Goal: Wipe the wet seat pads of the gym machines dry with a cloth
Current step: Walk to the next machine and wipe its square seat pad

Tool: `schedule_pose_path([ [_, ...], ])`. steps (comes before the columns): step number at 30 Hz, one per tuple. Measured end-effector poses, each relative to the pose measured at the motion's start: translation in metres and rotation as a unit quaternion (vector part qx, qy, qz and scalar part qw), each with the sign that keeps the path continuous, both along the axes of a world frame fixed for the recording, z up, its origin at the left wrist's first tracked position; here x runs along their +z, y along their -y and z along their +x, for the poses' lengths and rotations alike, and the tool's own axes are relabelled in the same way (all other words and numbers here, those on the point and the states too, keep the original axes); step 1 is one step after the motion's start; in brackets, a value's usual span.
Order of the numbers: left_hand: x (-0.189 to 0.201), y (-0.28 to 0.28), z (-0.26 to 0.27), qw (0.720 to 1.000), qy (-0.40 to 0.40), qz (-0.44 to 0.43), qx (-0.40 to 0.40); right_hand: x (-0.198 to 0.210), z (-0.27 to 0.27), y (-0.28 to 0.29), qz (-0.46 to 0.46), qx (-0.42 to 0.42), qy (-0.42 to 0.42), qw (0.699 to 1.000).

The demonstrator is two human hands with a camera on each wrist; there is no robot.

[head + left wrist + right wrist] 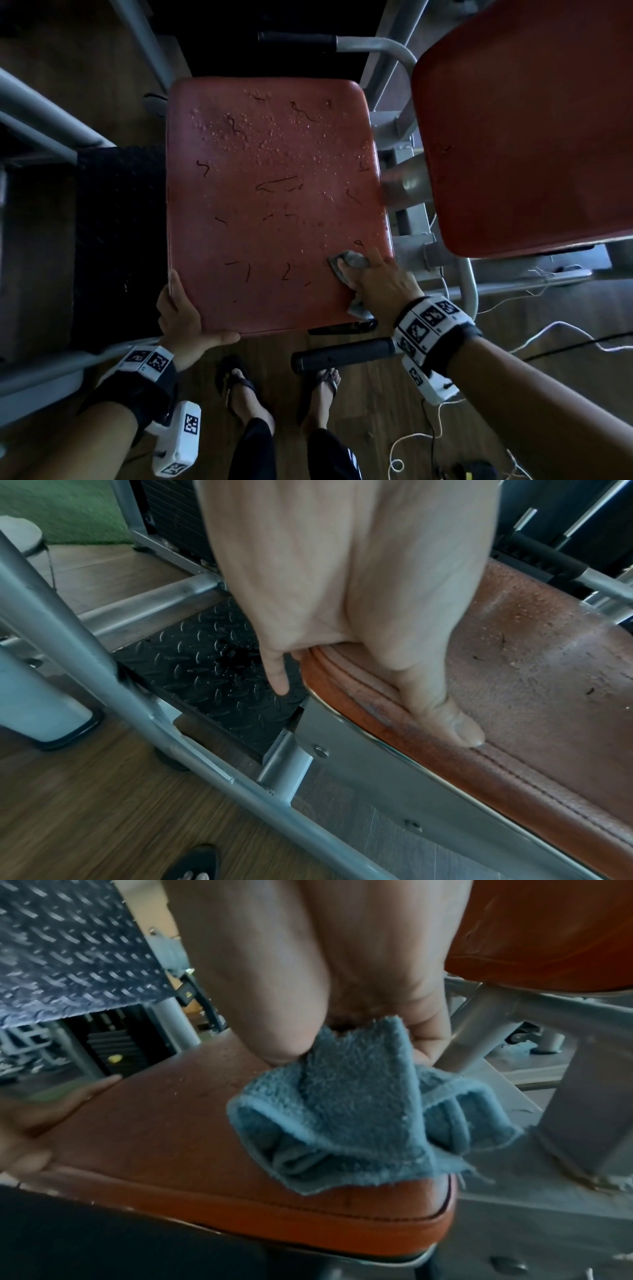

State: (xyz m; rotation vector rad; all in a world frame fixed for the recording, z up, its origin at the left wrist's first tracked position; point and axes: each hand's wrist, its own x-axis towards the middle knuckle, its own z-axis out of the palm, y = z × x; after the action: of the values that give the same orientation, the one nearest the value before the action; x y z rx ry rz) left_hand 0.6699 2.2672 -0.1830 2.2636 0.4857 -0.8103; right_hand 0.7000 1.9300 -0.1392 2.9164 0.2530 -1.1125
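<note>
A red-brown seat pad (274, 205) fills the middle of the head view, with water drops over its far half and dark cracks across it. My right hand (373, 277) grips a crumpled blue-grey cloth (352, 260) and presses it on the pad's near right corner. In the right wrist view the cloth (356, 1112) hangs bunched below my fingers over the pad's (164, 1139) edge. My left hand (185, 311) holds the pad's near left corner, thumb on the front edge. In the left wrist view the thumb lies along the seam of the pad (534, 685), fingers under the rim.
A second red pad (527, 126) stands tilted at the upper right. Grey frame tubes (41, 116) run on the left, beside a black tread plate (116, 240). A black foam handle (342, 353) sits just below the seat. White cords (548, 329) trail on the wooden floor at right.
</note>
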Motion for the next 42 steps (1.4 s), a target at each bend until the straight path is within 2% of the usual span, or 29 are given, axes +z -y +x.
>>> schedule_pose_path([
  [5,0.002,0.002,0.001,1.0,-0.002,0.01,0.007,-0.003,-0.02,-0.008,0.007,-0.057,-0.006,0.998],
  [10,0.001,0.002,0.001,1.0,-0.006,0.007,0.011,0.005,-0.033,-0.018,-0.048,-0.069,0.011,0.996],
  [15,0.002,0.002,-0.001,1.0,-0.009,-0.004,0.012,0.005,-0.009,-0.024,-0.068,-0.078,0.015,0.995],
  [21,0.003,0.003,0.001,1.0,-0.006,0.001,0.008,0.006,0.03,-0.02,-0.095,-0.14,0.005,0.986],
  [25,0.005,0.004,0.0,1.0,-0.007,0.002,0.018,0.01,0.005,-0.024,-0.086,-0.185,0.024,0.979],
  [29,0.006,0.004,0.0,1.0,-0.004,-0.016,0.021,0.011,-0.024,-0.025,-0.1,-0.198,0.003,0.975],
  [33,0.006,0.004,0.0,1.0,-0.003,-0.01,0.025,-0.006,-0.019,-0.032,-0.117,-0.188,0.076,0.972],
  [37,0.004,0.004,-0.001,1.0,-0.004,-0.01,0.019,-0.016,-0.004,-0.04,-0.095,-0.221,0.092,0.966],
  [40,0.003,0.003,-0.001,1.0,0.002,-0.008,0.023,-0.014,0.008,-0.03,-0.074,-0.214,0.137,0.964],
  [42,0.002,0.003,-0.003,1.0,0.009,-0.01,0.015,-0.012,0.021,-0.017,-0.057,-0.205,0.126,0.969],
])
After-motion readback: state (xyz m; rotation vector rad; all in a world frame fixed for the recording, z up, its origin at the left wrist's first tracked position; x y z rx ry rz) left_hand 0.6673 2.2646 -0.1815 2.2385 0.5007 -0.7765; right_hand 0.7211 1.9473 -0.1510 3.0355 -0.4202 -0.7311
